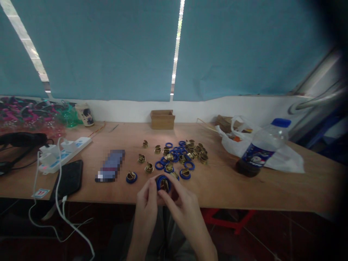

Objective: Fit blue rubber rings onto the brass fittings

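Observation:
Just above the table's front edge, my left hand and my right hand together grip a brass fitting with a blue ring around it. Fingers of both hands close on its rim from either side. Beyond them lies a loose pile of brass fittings mixed with blue rings. Several bare brass fittings stand apart to the left of the pile. A brass fitting seated in a blue ring rests left of my hands, and a similar one sits to the right.
A small cardboard box stands at the back. On the right are a cola bottle and a white plastic bag. To the left lie a phone, a black power bank or phone and a power strip with white cables.

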`<act>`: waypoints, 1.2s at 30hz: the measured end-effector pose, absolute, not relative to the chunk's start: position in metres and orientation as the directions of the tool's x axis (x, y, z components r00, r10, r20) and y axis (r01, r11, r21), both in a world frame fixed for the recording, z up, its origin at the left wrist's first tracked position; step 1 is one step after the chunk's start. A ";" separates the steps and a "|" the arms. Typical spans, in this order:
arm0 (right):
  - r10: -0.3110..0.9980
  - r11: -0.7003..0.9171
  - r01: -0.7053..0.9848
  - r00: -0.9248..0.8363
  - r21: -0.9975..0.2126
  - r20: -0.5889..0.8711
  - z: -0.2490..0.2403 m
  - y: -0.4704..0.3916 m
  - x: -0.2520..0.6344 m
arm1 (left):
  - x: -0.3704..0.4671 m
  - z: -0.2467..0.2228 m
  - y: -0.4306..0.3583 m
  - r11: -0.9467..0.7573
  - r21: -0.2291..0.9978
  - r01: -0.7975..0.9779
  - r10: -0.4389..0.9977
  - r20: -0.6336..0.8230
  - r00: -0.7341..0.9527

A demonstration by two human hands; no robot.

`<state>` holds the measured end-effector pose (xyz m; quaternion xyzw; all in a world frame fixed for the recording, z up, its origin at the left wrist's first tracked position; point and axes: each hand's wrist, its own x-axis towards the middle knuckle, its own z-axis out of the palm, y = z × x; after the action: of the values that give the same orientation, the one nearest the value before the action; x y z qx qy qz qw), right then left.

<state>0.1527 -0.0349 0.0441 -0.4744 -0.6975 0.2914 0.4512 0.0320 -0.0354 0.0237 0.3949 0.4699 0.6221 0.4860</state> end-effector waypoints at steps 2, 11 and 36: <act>0.912 0.409 0.411 -0.145 -0.815 0.384 0.043 -0.036 0.151 | 0.030 0.024 -0.037 -0.097 0.970 -0.223 0.974 0.047 -0.220; 0.889 0.457 0.406 -0.198 -0.791 0.412 0.038 -0.036 0.152 | 0.028 0.025 -0.039 -0.085 0.969 -0.234 0.990 0.056 -0.128; 0.971 0.201 0.171 -0.164 -0.965 0.173 0.036 -0.031 0.168 | 0.029 0.026 -0.036 -0.081 0.982 -0.170 0.988 0.056 -0.147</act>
<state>0.1680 -0.0310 0.0357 -0.4568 -0.6252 0.4370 0.4577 0.0295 -0.0358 0.0258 0.4342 0.4709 0.5932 0.4877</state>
